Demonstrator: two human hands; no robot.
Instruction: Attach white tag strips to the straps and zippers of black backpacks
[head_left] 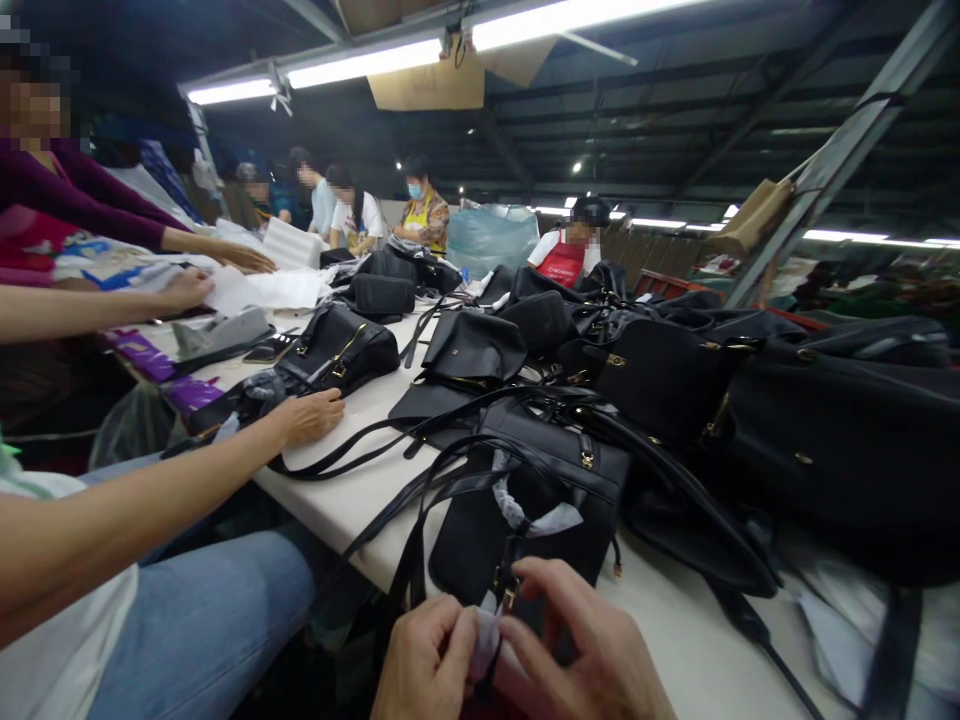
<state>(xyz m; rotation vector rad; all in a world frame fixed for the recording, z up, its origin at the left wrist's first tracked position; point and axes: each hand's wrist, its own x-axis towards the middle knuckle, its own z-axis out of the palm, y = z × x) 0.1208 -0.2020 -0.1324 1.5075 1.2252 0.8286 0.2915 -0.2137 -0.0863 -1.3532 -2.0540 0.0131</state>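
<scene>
At the bottom centre, my left hand (427,655) is closed, pinching a small piece of thin whitish wrapping (486,640) around a dark strap. My right hand (589,645) is just beside it, thumb and forefinger apart, close to a gold buckle (510,597) on the strap. Both hands are at the near end of a black bag (480,540) lying on the table edge. Its handle is wrapped in twisted pale paper (514,505), and a gold clasp (586,455) shows on the bag. My right hand's lower fingers are partly hidden.
Black bags (667,380) are heaped across the white table (367,510). Long black straps (375,430) trail over its near edge. At left, a co-worker's hand (311,415) rests by another black bag (352,350). Further co-workers stand around the table.
</scene>
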